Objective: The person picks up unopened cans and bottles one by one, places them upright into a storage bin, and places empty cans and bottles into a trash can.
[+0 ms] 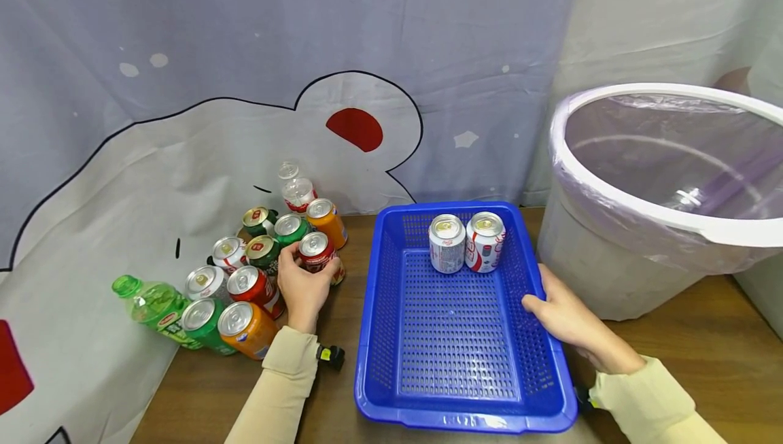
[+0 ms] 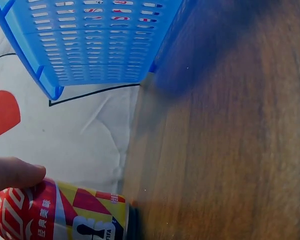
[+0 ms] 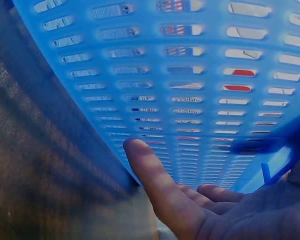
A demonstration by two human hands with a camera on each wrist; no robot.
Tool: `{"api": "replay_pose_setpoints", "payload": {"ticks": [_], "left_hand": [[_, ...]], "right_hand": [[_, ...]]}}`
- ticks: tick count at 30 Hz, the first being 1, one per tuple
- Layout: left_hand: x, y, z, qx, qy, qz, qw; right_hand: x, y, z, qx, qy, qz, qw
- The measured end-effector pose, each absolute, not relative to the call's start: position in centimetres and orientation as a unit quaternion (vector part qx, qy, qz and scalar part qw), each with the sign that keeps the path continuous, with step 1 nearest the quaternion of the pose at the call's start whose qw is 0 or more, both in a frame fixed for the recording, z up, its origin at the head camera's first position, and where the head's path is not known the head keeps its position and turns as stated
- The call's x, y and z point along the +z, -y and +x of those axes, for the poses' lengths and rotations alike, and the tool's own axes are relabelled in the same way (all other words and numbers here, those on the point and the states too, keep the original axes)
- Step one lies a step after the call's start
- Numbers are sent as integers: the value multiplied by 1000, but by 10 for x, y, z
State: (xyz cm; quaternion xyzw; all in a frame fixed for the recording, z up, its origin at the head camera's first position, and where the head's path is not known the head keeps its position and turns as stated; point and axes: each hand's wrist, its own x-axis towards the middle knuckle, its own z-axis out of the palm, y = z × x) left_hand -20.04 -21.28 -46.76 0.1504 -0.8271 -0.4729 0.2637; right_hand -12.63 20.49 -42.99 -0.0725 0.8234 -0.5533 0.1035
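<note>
My left hand (image 1: 302, 291) grips a red soda can (image 1: 315, 245) at the right edge of a group of drinks. In the left wrist view, a thumb lies on that can's (image 2: 60, 212) red and yellow side. With the thumb over its right rim, my right hand (image 1: 565, 311) holds a blue plastic basket (image 1: 466, 422). The right wrist view has fingers against the basket's slotted outer wall (image 3: 185, 90). Inside the basket, towards the back, a silver-white can (image 1: 447, 245) and a white and red can (image 1: 485, 243) stand side by side.
Several cans, among them an orange can (image 1: 247, 330) and a red can (image 1: 257, 289), stand at left. A green bottle (image 1: 155, 304) leans there; a clear bottle (image 1: 298, 190) stands behind. A lined white bin (image 1: 587, 253) is right of the basket. A printed curtain (image 1: 245, 36) hangs behind.
</note>
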Motion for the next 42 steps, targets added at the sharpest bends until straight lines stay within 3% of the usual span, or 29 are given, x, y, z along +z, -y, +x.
{"api": "replay_pose_setpoints", "payload": {"ticks": [19,42], "left_hand": [[-455,215,-195,-480,822,133,275],[-397,192,-175,-541,785,21,301]], "right_hand": [[-431,-201,-127,-565,-815,-73,108],[-430,-204,-126,-569,-813,-72,105]]}}
